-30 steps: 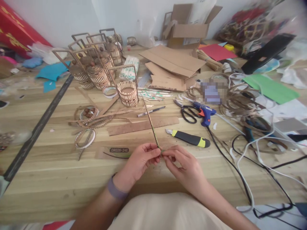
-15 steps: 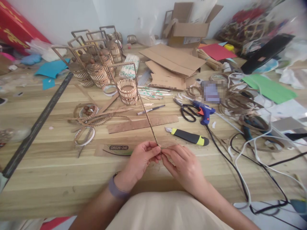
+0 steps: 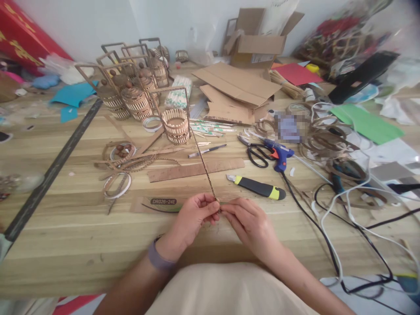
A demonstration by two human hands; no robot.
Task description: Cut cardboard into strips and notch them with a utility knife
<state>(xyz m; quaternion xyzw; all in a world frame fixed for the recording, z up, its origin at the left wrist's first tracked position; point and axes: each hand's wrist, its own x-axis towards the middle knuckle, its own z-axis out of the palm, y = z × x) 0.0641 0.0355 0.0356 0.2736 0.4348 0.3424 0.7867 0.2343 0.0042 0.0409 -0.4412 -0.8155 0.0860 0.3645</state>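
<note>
- Braided strip [image 3: 204,166] slants from the left hand [image 3: 193,216], pinching its near end, toward the small basket [image 3: 176,127].
- Right hand [image 3: 251,221] seems to pinch its tip.
- Probably finishing that end; next calls for steady fingertips.

L hand [image 3: 192,216] w/ thin strip [image 3: 206,170]

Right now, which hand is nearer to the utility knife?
Right. The right hand is below the utility knife in view, not touching it; the left hand is farther off, to its lower left.
</note>
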